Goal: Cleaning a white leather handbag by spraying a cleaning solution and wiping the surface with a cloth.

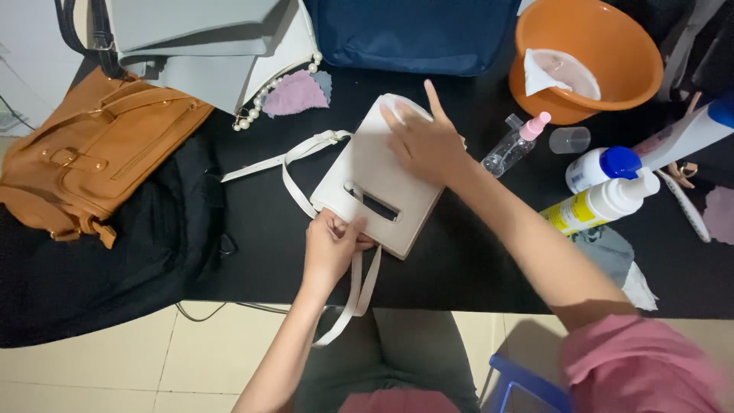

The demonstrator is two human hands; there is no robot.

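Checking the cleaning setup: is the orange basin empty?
No, the orange basin holds a white cloth lying against its inner wall.

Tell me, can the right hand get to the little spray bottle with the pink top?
Probably yes. The right hand lies flat on the white bag, and the spray bottle lies just beside it on the black table with nothing between them.

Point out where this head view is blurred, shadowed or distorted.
Head view: the right hand on the white handbag is smeared by motion, as is the pink sleeve at the lower right; the left hand at the bag's edge is sharper. Light is soft and even, with faint shadows on the black table. The orange basin bends slightly near the frame's edge.
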